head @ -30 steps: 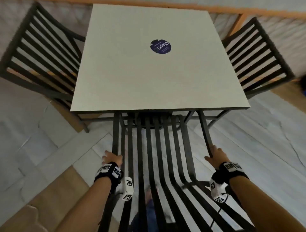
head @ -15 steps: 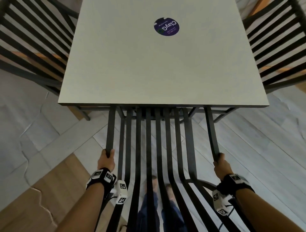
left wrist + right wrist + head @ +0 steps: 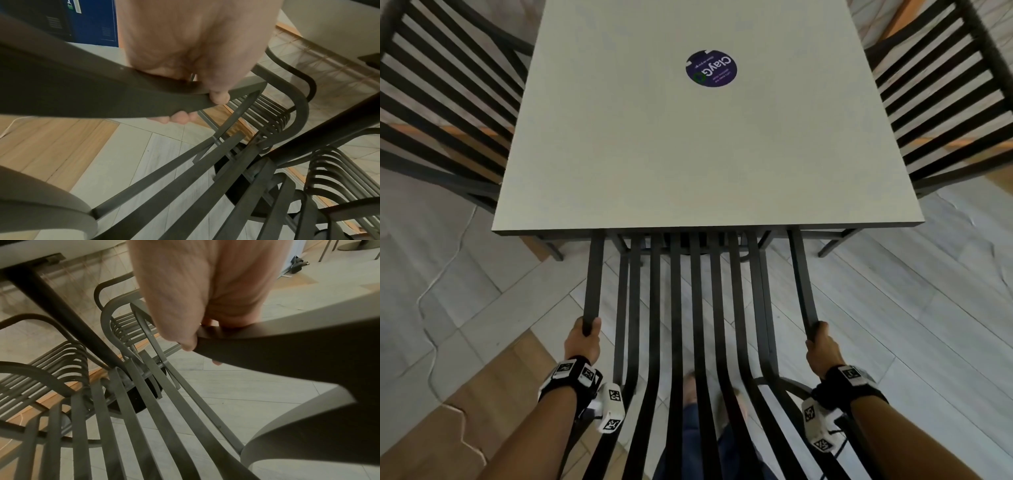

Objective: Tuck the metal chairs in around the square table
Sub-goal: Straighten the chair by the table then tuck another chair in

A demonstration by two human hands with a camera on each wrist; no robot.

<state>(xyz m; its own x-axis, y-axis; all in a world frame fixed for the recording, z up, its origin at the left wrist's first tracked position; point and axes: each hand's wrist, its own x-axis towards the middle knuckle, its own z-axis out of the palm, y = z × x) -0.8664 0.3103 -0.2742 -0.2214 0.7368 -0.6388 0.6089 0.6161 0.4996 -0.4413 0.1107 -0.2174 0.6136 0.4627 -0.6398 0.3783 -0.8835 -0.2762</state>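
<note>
Gripping the two armrests of the black slatted metal chair [image 3: 688, 308] at the bottom centre of the head view, the left hand [image 3: 582, 341] and right hand [image 3: 822, 347] each curl their fingers round a flat bar. The chair's front already sits under the near edge of the pale square table [image 3: 688, 154], which fills the upper middle of the frame. Two more black slatted chairs, one at upper left [image 3: 445, 99] and one at upper right [image 3: 948, 96], stand close against its sides.

Pushing further risks the armrests jamming against the tabletop edge or the frame knocking the dark table pedestal [image 3: 61, 313] seen in the right wrist view. Uneven force from either hand would probably skew the chair. Fingers wrapped under the bars could get pinched against the tabletop.
</note>
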